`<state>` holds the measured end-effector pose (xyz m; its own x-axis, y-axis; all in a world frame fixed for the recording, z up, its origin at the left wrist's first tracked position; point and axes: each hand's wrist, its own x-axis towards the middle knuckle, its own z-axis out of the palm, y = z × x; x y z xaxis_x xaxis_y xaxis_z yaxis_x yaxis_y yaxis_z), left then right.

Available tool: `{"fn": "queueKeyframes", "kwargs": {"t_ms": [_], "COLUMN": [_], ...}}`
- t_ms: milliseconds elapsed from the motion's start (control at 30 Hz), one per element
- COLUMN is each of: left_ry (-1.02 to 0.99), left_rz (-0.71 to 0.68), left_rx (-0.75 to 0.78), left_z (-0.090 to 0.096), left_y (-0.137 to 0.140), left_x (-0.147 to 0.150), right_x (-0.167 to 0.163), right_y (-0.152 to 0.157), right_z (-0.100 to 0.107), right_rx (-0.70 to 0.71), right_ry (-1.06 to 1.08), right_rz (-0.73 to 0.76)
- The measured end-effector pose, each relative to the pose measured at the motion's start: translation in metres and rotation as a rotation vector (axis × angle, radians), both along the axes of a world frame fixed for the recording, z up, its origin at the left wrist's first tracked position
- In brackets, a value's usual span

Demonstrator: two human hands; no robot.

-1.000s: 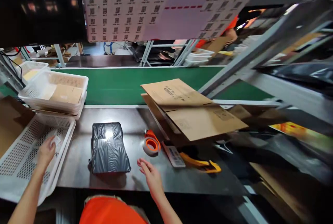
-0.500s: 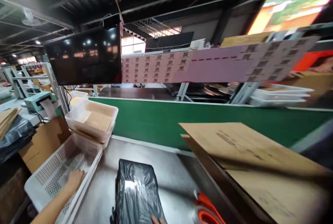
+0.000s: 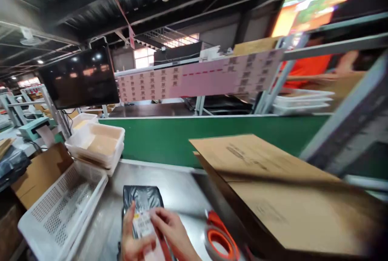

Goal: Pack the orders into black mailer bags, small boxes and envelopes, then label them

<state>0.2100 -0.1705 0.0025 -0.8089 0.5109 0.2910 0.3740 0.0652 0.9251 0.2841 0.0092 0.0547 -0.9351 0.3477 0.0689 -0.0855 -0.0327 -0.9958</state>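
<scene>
The printed label [image 3: 144,225] sits between my two hands, directly over the black plastic-wrapped parcel [image 3: 142,196]; whether it touches the plastic, I can't tell. My left hand [image 3: 133,244] is partly closed around the label's left side and lower part, one digit pointing up along the edge and the others curled across the bottom. My right hand [image 3: 173,228] comes in from the other side, thumb and fingertips pinched together at the label's upper right edge.

The orange tape dispenser [image 3: 223,234] lies on the steel bench [image 3: 172,188], just to the right of my right hand. Farther right, folded cardboard [image 3: 273,196] juts over the bench. To my left is a perforated white basket [image 3: 50,207] with clear plastic inside, and beyond it stand stacked white baskets [image 3: 117,148]. Past the bench runs a green panel [image 3: 157,137], with a QR-code board [image 3: 194,81] above it.
</scene>
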Motion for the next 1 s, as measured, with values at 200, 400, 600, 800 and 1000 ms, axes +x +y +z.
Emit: {"fn": "queueKeyframes", "kwargs": {"t_ms": [200, 400, 600, 800, 1000], "left_ry": [-0.332, -0.538, -0.497, -0.364, -0.515], "left_rz": [0.101, -0.017, -0.095, -0.246, -0.261], "left_rx": [0.202, 0.103, 0.037, -0.153, -0.208], "left_z": [0.054, 0.079, 0.062, 0.047, 0.02], "left_y": [-0.003, 0.026, 0.038, 0.045, 0.047], "left_x": [0.012, 0.026, 0.04, 0.056, 0.069], "right_x": [0.013, 0.036, 0.065, 0.1, 0.118], "right_y": [-0.003, -0.001, 0.016, 0.021, 0.01], "right_z": [0.026, 0.007, 0.006, -0.009, -0.026], "right_rx": [0.085, 0.286, 0.684, 0.936, 1.146], "right_ry": [0.007, 0.055, 0.254, 0.273, 0.277], "right_rz": [0.023, -0.03, -0.089, -0.147, -0.194]}}
